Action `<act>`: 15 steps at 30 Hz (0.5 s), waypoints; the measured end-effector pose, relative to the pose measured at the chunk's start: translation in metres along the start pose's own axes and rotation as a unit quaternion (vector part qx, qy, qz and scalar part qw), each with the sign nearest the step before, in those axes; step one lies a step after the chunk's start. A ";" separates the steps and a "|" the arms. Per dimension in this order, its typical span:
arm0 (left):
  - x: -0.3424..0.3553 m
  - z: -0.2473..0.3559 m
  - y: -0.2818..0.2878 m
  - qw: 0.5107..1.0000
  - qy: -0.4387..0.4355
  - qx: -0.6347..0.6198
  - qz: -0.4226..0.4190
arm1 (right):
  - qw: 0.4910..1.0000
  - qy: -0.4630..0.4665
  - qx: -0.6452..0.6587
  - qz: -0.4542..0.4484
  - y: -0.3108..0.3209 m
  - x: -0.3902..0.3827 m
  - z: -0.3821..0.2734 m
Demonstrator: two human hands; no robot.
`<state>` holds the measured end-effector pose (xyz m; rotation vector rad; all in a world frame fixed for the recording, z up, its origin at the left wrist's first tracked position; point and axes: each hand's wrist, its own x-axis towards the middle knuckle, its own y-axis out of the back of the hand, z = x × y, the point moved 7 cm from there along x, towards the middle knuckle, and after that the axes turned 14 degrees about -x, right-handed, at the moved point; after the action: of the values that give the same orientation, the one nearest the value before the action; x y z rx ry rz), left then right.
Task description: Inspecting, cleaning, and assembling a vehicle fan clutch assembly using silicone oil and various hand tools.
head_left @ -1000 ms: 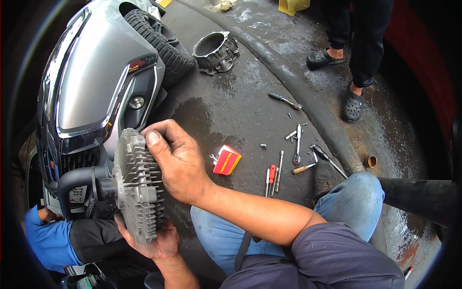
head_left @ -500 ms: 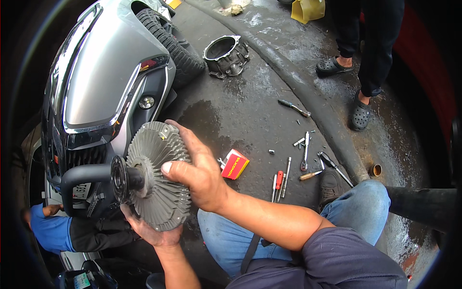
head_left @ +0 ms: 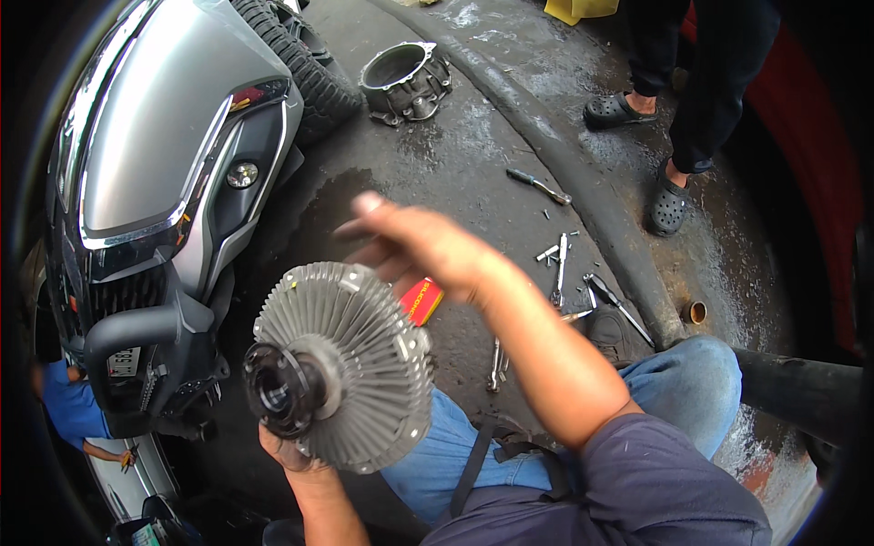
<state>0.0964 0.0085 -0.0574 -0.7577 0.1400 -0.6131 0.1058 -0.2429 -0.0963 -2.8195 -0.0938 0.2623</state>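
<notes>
My left hand (head_left: 287, 453) holds a round grey metal finned fan clutch (head_left: 373, 382) from beneath, its black hub (head_left: 278, 387) tilted toward the left. Just above the part, my right hand (head_left: 410, 246) is raised, blurred, with fingers apart and off the metal. A red and yellow box (head_left: 421, 303) lies on the floor behind, partly hidden by that hand and the part. To the right lie ratchets (head_left: 537, 187), several small sockets and bolts (head_left: 546, 253), and a long-handled tool (head_left: 621, 305).
A silver vehicle front (head_left: 150, 136) fills the left. A person in blue (head_left: 73, 400) is low beside it. A cast housing (head_left: 405, 82) sits at the back. Another person's legs (head_left: 706, 91) stand upper right. A small cup (head_left: 696, 312) and a dark post (head_left: 801, 387) are at the right.
My right hand has let go of the fan clutch and moved up and away. The part has turned, showing its hub and finned face, and sits lower and further right in view.
</notes>
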 end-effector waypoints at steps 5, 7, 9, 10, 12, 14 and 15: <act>0.005 -0.032 -0.006 0.997 0.007 -0.037 0.073 | 0.714 -0.333 -0.489 0.375 0.250 -0.068 0.182; 0.008 -0.027 0.000 0.993 -0.010 -0.039 0.115 | 0.675 -0.422 -0.462 0.392 0.260 -0.112 0.233; 0.018 -0.027 -0.002 0.982 -0.023 -0.067 0.177 | 0.644 -0.473 -0.464 0.382 0.248 -0.141 0.268; 0.025 -0.028 -0.005 0.981 -0.020 -0.066 0.180 | 0.642 -0.479 -0.476 0.365 0.241 -0.148 0.282; 0.040 -0.030 -0.017 0.984 -0.016 -0.099 0.144 | 0.637 -0.478 -0.498 0.344 0.234 -0.154 0.302; 0.050 -0.034 -0.025 0.984 -0.004 -0.106 0.144 | 0.635 -0.473 -0.519 0.321 0.231 -0.155 0.314; 0.053 -0.035 -0.025 0.981 -0.010 -0.117 0.157 | 0.632 -0.470 -0.528 0.317 0.231 -0.153 0.317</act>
<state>0.1164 -0.0563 -0.0604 -0.9462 0.3120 -0.2904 -0.0960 -0.3824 -0.4386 -3.1155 0.7950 2.5642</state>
